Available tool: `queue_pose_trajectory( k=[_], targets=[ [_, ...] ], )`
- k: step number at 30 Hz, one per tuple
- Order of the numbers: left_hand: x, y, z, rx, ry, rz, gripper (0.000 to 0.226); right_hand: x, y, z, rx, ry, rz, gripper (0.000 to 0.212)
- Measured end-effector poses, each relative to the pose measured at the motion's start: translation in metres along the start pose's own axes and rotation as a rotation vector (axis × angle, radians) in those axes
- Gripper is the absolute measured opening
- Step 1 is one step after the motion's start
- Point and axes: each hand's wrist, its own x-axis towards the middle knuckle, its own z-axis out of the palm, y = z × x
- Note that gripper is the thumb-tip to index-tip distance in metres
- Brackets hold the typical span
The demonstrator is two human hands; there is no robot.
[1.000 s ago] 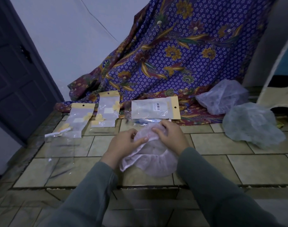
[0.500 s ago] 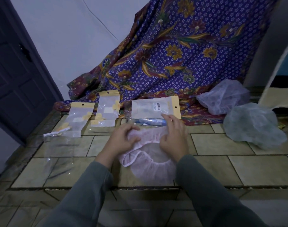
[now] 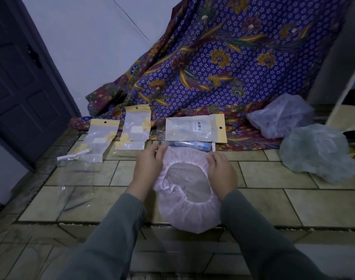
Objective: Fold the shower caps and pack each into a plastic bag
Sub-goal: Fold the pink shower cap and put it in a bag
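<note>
A pink shower cap [image 3: 189,213] lies spread on the tiled floor with its elastic opening facing up. My left hand [image 3: 147,170] holds the cap's far left rim with curled fingers. My right hand [image 3: 222,172] grips the far right rim. A clear plastic bag [image 3: 75,188] lies flat on the tiles to the left. Two more shower caps lie at the right: a pale lilac cap [image 3: 281,116] and a bluish cap [image 3: 318,152]. Three yellow-topped bags lie ahead: a large bag [image 3: 194,129], a middle bag [image 3: 137,126] and a left bag [image 3: 101,138].
A purple flowered cloth [image 3: 223,63] hangs behind the bags and spreads onto the floor. A dark door [image 3: 21,83] stands at the left. A step edge [image 3: 71,224] crosses the floor near me. A pale object [image 3: 346,110] sits at the far right.
The cap was bunched between my hands; now it is pulled apart and laid flat with its opening wide. Both hands moved outward along the rim.
</note>
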Motion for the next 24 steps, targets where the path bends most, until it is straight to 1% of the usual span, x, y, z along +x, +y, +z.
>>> queue_pose_trajectory(
  k=[2,4,5,7,8,9,10,11,12,13,14,16,17,18,19,20,21,22,24],
  targets=[
    [0.002,-0.002,-0.001,-0.077,-0.123,-0.042,0.021,0.002,0.0,-0.002,0.06,-0.004,0.069,0.017],
    [0.004,-0.006,-0.006,-0.109,-0.187,-0.094,0.034,0.004,0.0,-0.008,0.08,-0.002,0.105,0.016],
    [0.004,-0.006,-0.008,-0.056,-0.176,-0.112,0.037,0.005,0.0,-0.011,0.082,0.003,0.139,0.015],
    [0.003,-0.006,-0.004,0.067,-0.069,-0.128,0.037,0.007,0.0,-0.011,0.062,0.008,0.231,0.017],
    [0.002,-0.004,-0.002,0.054,-0.013,-0.134,0.035,0.007,-0.001,-0.009,0.022,0.004,0.267,0.017],
    [0.001,-0.002,0.001,-0.015,0.029,-0.14,0.032,0.006,-0.003,-0.008,-0.043,-0.002,0.289,0.019],
    [0.0,0.0,0.003,-0.105,0.046,-0.149,0.029,0.005,-0.004,-0.005,-0.132,-0.003,0.288,0.027],
    [-0.001,0.002,0.003,-0.175,0.053,-0.147,0.03,0.003,-0.004,-0.004,-0.232,0.006,0.259,0.042],
    [-0.001,0.003,0.002,-0.199,0.059,-0.134,0.033,0.002,-0.005,-0.003,-0.32,0.028,0.199,0.057],
    [-0.001,0.002,-0.001,-0.174,0.074,-0.103,0.035,0.001,-0.006,-0.004,-0.376,0.061,0.11,0.067],
    [-0.002,0.001,-0.003,-0.103,0.111,-0.061,0.034,0.0,-0.009,-0.006,-0.402,0.084,0.003,0.072],
    [-0.008,-0.001,-0.003,0.156,0.184,0.057,0.028,0.0,-0.014,-0.007,-0.391,0.079,-0.233,0.066],
    [-0.014,-0.001,0.0,0.289,0.192,0.14,0.026,0.0,-0.015,-0.005,-0.383,0.011,-0.323,0.059],
    [-0.021,0.0,0.005,0.392,0.168,0.222,0.026,0.0,-0.017,-0.003,-0.387,-0.098,-0.365,0.052],
    [-0.027,0.0,0.01,0.453,0.119,0.293,0.029,-0.001,-0.017,0.001,-0.402,-0.233,-0.354,0.048],
    [-0.032,-0.002,0.014,0.488,0.048,0.32,0.035,-0.002,-0.015,0.004,-0.414,-0.353,-0.309,0.045],
    [-0.035,-0.006,0.017,0.518,-0.029,0.305,0.045,-0.003,-0.011,0.006,-0.422,-0.437,-0.252,0.044],
    [-0.036,-0.013,0.019,0.565,-0.107,0.275,0.056,-0.005,-0.006,0.008,-0.433,-0.484,-0.2,0.044],
    [-0.034,-0.027,0.017,0.715,-0.247,0.242,0.073,-0.01,0.002,0.008,-0.499,-0.485,-0.131,0.047]
  ],
)
